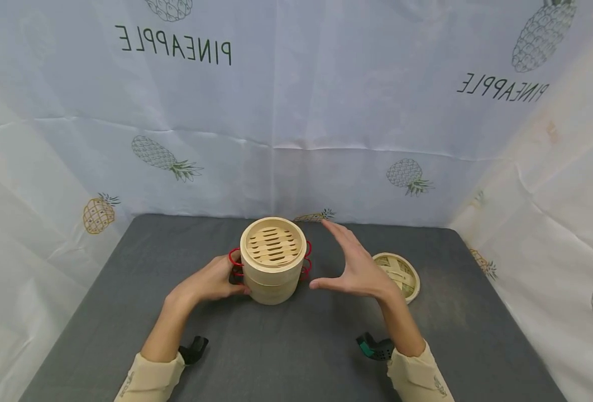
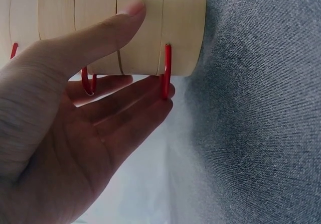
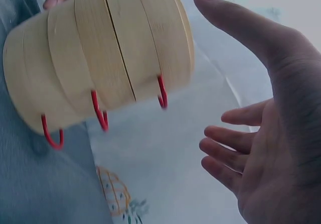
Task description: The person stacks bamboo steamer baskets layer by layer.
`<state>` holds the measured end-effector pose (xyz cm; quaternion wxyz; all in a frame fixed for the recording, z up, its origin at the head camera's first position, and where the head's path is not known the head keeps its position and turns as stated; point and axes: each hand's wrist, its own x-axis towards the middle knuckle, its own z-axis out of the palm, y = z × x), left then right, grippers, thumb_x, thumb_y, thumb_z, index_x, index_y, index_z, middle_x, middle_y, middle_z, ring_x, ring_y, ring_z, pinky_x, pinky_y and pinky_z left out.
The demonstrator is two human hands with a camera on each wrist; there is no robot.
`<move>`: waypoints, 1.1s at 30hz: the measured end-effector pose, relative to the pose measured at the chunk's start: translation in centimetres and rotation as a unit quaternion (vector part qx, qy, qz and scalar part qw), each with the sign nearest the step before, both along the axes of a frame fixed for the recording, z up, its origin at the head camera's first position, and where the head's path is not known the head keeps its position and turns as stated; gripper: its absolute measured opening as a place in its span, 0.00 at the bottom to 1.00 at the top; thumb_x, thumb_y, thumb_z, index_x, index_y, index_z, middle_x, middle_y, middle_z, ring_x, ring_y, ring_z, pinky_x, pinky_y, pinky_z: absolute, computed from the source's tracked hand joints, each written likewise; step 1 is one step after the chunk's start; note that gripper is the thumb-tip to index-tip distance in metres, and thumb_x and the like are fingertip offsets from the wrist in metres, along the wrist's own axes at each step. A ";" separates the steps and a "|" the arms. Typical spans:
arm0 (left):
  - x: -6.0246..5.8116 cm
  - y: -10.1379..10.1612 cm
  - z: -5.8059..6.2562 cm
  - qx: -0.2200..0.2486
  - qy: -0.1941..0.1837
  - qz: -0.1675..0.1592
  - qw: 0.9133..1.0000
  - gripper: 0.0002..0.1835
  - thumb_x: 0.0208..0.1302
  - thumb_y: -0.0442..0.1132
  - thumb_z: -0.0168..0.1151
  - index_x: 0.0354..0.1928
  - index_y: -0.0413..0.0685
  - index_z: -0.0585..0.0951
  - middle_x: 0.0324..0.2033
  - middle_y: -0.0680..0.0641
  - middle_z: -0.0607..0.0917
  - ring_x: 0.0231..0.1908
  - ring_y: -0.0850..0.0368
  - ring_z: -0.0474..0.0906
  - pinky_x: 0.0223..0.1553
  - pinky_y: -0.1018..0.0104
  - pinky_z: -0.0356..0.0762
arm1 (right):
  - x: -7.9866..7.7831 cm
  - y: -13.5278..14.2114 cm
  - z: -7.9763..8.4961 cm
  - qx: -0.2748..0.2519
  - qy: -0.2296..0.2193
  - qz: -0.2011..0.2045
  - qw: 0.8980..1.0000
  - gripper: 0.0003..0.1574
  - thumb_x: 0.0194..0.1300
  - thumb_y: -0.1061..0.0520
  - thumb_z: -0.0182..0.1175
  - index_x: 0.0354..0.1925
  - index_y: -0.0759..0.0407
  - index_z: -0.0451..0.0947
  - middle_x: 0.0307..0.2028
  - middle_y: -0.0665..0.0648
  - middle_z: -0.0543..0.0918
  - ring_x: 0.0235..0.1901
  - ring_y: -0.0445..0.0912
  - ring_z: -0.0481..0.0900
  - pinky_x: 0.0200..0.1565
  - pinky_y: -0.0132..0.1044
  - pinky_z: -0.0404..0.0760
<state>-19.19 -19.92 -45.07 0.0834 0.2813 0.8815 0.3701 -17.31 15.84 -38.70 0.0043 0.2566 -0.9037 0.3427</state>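
A stack of round bamboo steamer baskets [image 1: 272,273] stands upright at the middle of the table, its slatted top showing in the head view. Small red loop handles stick out from its sides, one [image 3: 99,111] per tier in the right wrist view. My left hand [image 1: 215,279] holds the stack from the left, thumb on the near side and fingers round the far side. Apart from the stack on its right, my right hand [image 1: 354,268] hangs with thumb and fingers spread and nothing between them. A woven bamboo lid [image 1: 408,277] lies behind the right wrist, partly covered by it.
The dark grey table [image 1: 276,357] ends a little behind the stack. A pale curtain [image 1: 296,111] with pineapple prints hangs along the back and both sides. Black devices [image 1: 375,347] are worn at both wrists.
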 end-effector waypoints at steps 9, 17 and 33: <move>0.0 0.0 -0.1 -0.005 0.012 0.001 1.000 0.38 0.58 0.36 0.84 0.68 0.40 0.74 0.55 0.42 0.90 0.54 0.46 0.90 0.55 0.51 0.90 | 0.5 3.3 -0.6 -0.009 -0.003 -0.027 1.000 0.74 0.56 0.42 0.85 0.88 0.43 0.51 0.85 0.59 0.60 0.84 0.63 0.58 0.75 0.77 0.65; 0.0 0.0 -0.1 -0.008 0.007 0.003 1.000 0.37 0.59 0.36 0.84 0.67 0.39 0.74 0.56 0.41 0.89 0.55 0.45 0.90 0.56 0.51 0.90 | 0.9 6.1 -1.2 -0.010 0.008 -0.040 0.999 0.70 0.58 0.47 0.84 0.87 0.48 0.55 0.84 0.61 0.61 0.83 0.65 0.60 0.74 0.75 0.67; 0.0 0.1 0.0 -0.017 0.005 0.009 1.000 0.37 0.60 0.37 0.83 0.67 0.37 0.74 0.57 0.39 0.88 0.55 0.43 0.90 0.55 0.50 0.90 | 1.4 11.9 -3.2 -0.027 -0.025 -0.099 0.994 0.55 0.67 0.50 0.79 0.83 0.50 0.63 0.82 0.63 0.66 0.80 0.70 0.63 0.67 0.80 0.70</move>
